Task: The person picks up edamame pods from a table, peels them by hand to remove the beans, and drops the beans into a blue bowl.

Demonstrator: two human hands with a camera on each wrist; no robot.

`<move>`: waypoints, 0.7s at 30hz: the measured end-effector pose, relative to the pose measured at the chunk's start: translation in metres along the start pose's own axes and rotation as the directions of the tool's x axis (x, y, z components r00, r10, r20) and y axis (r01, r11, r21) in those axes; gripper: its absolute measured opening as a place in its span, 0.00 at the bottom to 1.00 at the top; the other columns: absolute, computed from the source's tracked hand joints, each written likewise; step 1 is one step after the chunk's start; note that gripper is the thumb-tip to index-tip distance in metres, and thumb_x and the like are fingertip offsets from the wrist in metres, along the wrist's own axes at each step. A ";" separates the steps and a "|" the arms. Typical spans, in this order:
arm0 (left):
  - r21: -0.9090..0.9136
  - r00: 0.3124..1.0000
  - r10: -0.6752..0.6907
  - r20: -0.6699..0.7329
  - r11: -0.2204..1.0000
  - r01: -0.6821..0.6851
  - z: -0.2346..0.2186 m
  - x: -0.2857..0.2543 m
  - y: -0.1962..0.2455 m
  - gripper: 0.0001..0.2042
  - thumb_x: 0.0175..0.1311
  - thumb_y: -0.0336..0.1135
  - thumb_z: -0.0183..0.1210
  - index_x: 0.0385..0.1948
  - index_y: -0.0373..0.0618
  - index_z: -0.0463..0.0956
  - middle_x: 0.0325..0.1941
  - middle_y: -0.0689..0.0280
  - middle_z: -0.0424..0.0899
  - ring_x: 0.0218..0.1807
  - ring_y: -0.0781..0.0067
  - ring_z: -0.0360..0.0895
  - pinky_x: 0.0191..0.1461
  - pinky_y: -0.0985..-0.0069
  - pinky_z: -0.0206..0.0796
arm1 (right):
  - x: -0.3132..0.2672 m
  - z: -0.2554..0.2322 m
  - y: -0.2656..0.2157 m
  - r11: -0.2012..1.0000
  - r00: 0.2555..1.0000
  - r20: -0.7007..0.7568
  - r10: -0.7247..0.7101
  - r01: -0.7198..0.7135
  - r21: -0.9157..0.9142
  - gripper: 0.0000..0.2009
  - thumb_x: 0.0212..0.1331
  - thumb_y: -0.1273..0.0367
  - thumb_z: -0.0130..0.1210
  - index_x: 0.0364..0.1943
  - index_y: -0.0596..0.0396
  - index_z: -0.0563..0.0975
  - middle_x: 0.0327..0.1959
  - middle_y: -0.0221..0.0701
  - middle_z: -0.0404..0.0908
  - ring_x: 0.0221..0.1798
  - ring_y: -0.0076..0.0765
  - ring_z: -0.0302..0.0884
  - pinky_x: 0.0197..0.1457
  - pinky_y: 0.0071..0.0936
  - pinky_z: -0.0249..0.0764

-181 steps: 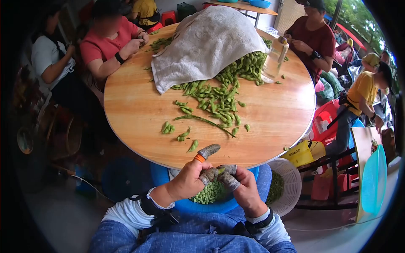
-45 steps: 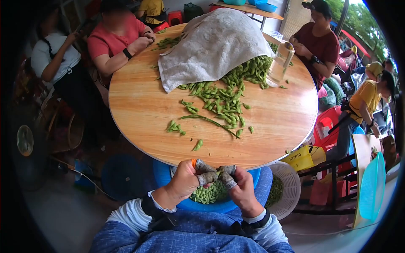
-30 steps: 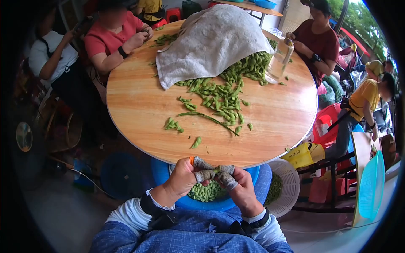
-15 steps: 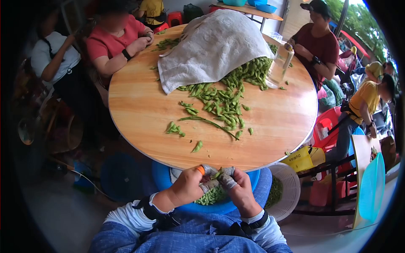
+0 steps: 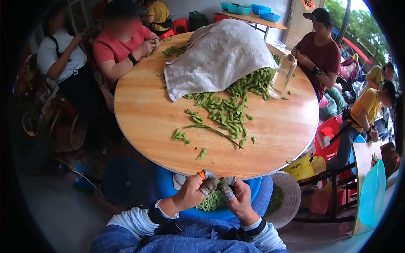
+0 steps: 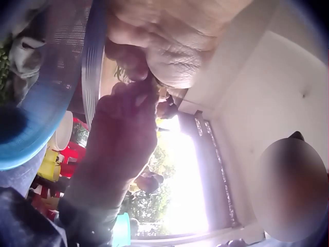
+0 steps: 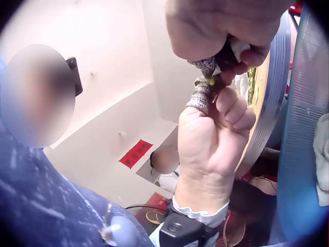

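Observation:
In the head view both hands meet over the blue tub [image 5: 165, 185], at the front edge of the table. My left hand [image 5: 189, 194] pinches a small green soybean pod [image 7: 212, 81] from one side, and my right hand [image 5: 241, 202] pinches it from the other. Grey knitted covers sleeve the thumbs and forefingers, with an orange band on the left forefinger. Most of the pod is hidden by the fingertips. Shelled green beans [image 5: 212, 201] lie in the tub below. In the right wrist view the left thumb's cover [image 7: 199, 98] presses close to the pod.
On the round wooden table [image 5: 147, 122] lie loose pods [image 5: 228, 114], a bare stem [image 5: 211, 128] and a heap under a grey towel [image 5: 219, 55]. A clear bottle [image 5: 282, 78] stands at the right. A white basket [image 5: 291, 198] is beside my right leg. Several people sit or stand around.
Since six seconds ago one pod cluster near the table's front has gone. The left forefinger, earlier stuck out, is now bent in at the pod. The head view has tilted up slightly.

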State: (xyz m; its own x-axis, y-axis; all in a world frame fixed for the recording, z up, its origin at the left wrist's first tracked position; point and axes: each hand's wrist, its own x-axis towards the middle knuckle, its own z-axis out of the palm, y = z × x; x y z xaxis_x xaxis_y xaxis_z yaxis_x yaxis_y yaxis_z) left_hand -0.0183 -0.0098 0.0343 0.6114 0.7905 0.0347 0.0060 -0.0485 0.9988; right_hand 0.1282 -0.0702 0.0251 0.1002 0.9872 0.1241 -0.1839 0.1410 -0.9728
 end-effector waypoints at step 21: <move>0.677 0.934 0.091 0.345 0.666 -0.314 0.001 -0.024 -0.060 0.16 0.50 0.33 0.54 0.42 0.40 0.69 0.45 0.54 0.71 0.45 0.57 0.70 0.45 0.66 0.63 | -0.050 -0.094 0.004 0.447 0.985 -0.137 -0.104 -0.076 -0.891 0.06 0.41 0.75 0.53 0.27 0.56 0.76 0.23 0.39 0.75 0.27 0.44 0.73 0.31 0.33 0.69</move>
State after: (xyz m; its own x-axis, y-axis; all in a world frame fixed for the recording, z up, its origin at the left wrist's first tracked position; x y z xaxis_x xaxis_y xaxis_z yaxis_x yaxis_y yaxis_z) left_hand -0.0326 -0.0260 -0.0263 0.8446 0.5237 0.1112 0.3471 -0.6938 0.6310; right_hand 0.2143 -0.1256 -0.0032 0.2517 0.9475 0.1971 0.7815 -0.0789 -0.6189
